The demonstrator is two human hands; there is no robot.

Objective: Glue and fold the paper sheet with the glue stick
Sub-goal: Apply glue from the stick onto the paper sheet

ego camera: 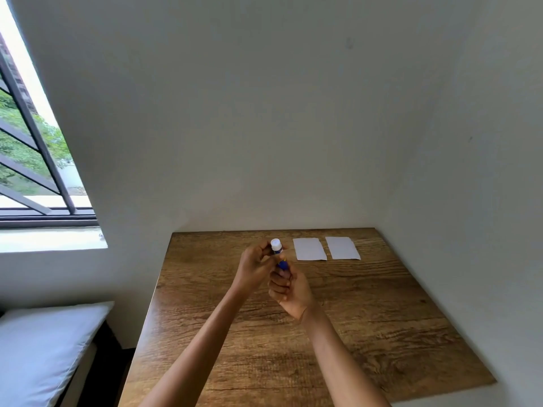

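A wooden table [367, 318] stands against a white wall [264, 113], and a window with bars [32, 142] is at the left. Two white paper sheets lie flat near the far edge, the left sheet [309, 249] just beside the right sheet [342, 248], not touching. Both hands are raised over the table. The right hand [289, 292] is closed around the lower part of the blue glue stick [279, 257]. The left hand [255, 267] pinches its upper part with the fingertips, below the white cap [276, 244].

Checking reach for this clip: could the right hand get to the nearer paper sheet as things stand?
Probably yes: nothing lies between the right hand and the nearer paper sheet, but it grips the glue stick.
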